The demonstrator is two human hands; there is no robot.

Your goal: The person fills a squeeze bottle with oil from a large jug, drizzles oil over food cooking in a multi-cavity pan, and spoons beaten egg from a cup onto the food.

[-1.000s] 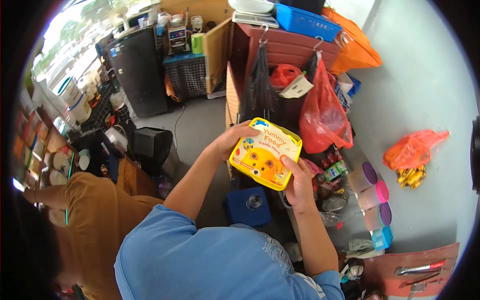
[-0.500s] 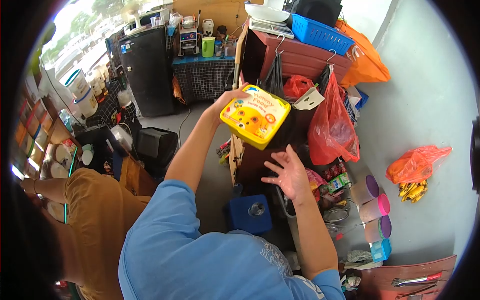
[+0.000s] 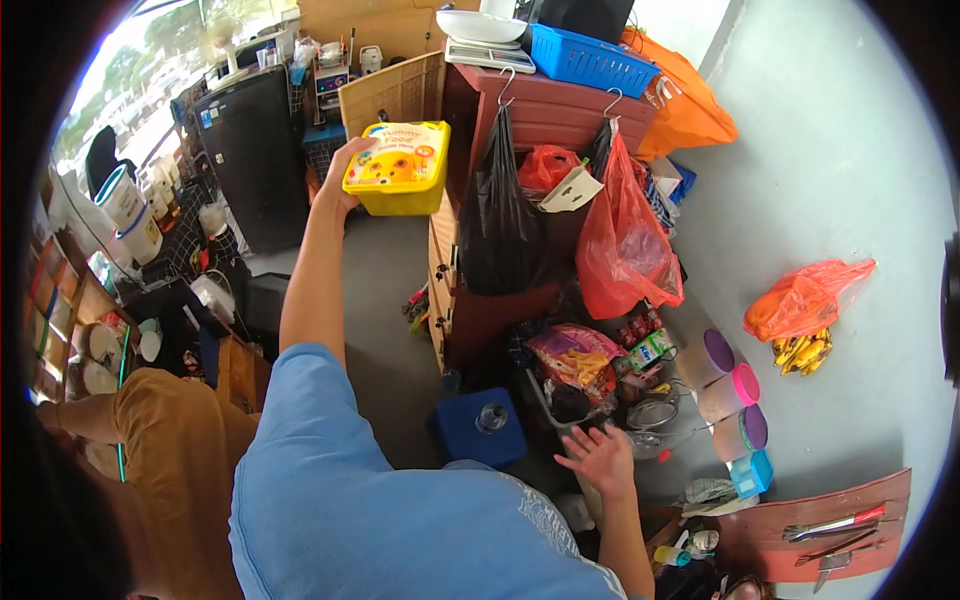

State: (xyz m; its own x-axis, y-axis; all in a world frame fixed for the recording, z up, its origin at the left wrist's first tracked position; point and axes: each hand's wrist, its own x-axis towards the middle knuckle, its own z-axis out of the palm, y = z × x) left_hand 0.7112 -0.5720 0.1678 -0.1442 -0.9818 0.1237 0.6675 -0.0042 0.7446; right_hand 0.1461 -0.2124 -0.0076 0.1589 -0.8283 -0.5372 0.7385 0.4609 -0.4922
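Note:
My left hand (image 3: 343, 178) grips a yellow lidded food container (image 3: 405, 200) by its left side, held out at arm's length. The lid carries a cartoon face and the words "Yummy Food". Behind the container stand the wooden cabinet door (image 3: 395, 98) and the red-brown cabinet (image 3: 480, 95). My right hand (image 3: 604, 463) is empty, fingers spread, low in front of me. Close to it are a dark bin (image 3: 543, 398) of packets and a blue box-like stool (image 3: 480, 430) with a clear round object on top.
Black (image 3: 500, 220) and red (image 3: 625, 235) plastic bags hang from hooks on the cabinet. A white scale (image 3: 487, 55) and blue basket (image 3: 590, 58) sit on top. Lidded tubs (image 3: 728, 392) line the wall. Another person in brown shorts (image 3: 185, 440) is at the left, near a black fridge (image 3: 252, 155).
My left hand has carried the yellow container leftward and farther from my right hand. My right hand has dropped lower. The view has shifted, and the cabinet door now appears wider open.

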